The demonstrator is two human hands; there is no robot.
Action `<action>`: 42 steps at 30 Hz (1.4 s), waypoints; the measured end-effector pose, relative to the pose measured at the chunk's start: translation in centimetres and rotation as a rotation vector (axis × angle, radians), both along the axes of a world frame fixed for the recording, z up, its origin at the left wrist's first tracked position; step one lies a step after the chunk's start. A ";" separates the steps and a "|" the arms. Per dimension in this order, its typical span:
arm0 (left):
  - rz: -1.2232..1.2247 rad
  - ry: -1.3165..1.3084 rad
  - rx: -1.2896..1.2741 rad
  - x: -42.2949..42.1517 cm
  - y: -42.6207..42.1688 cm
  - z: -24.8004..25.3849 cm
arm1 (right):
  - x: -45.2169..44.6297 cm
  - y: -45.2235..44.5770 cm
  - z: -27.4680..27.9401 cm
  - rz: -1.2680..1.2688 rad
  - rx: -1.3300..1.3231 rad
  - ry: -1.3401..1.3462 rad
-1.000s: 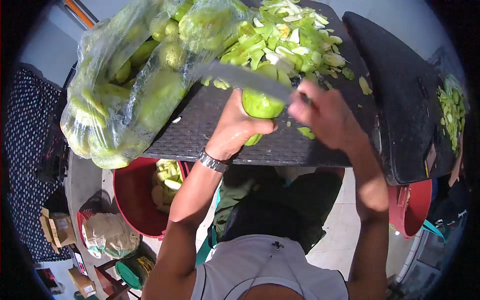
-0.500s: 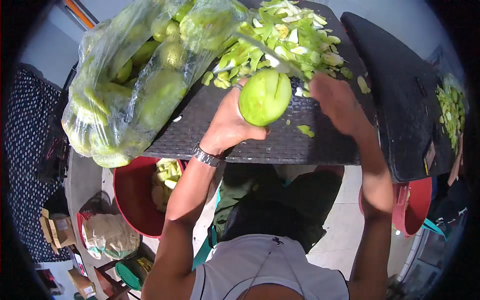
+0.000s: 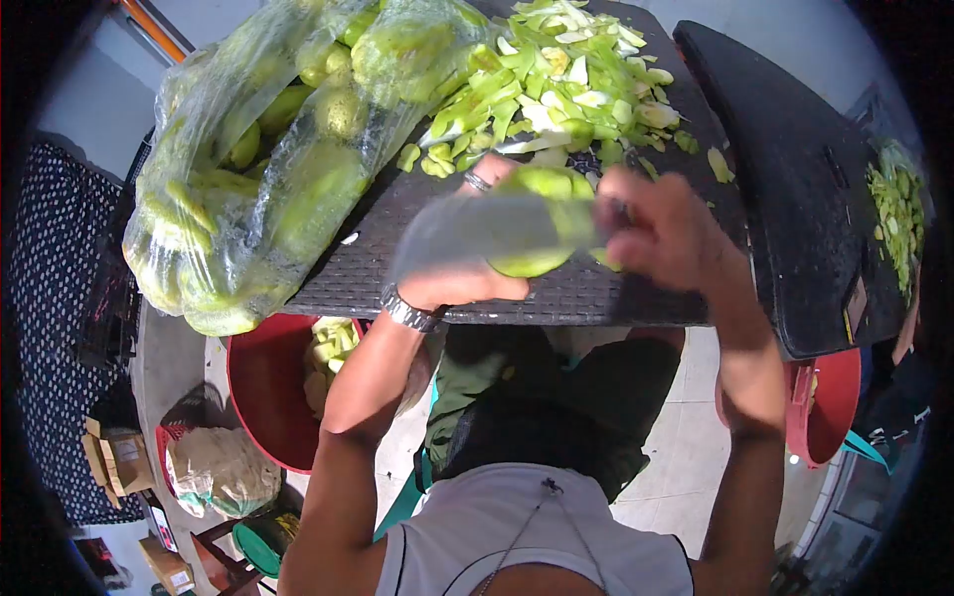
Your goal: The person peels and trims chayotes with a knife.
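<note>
My left hand is wrapped around a peeled-looking green mango above the near part of the black woven tabletop. A knife with a wide blade is gripped in my right hand. Its motion-blurred blade lies across the front of the mango and hides part of my left hand; whether it touches the fruit I cannot tell. Behind the mango spreads a heap of green and white peelings. To the left of my hands is a clear plastic bag full of green mangoes.
Below the table's left edge stands a red tub holding pale cut pieces. Another red tub is at the right, under a second black table. A filled sack and cardboard boxes sit lower left.
The knife has swung from above and behind the mango down across its front, blade now pointing left. My right hand has lowered slightly; my left hand still holds the fruit.
</note>
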State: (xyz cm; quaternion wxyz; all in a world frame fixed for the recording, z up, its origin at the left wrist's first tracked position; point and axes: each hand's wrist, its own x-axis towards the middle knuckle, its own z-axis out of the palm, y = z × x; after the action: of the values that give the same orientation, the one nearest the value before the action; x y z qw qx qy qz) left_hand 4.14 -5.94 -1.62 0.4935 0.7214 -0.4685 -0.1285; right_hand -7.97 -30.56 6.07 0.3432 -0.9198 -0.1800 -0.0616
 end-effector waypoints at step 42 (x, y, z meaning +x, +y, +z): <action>-0.317 1.613 -0.494 -2.8 -1.1 -2.5 | -2.6 3.6 -3.4 -0.328 -0.032 -0.151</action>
State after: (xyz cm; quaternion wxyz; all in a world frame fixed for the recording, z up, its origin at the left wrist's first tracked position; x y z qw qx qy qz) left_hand 1.38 -7.06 -4.09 0.7948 0.2074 -0.0841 -0.5641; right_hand -10.56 -26.95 2.69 0.2991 -0.9350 -0.0536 -0.1829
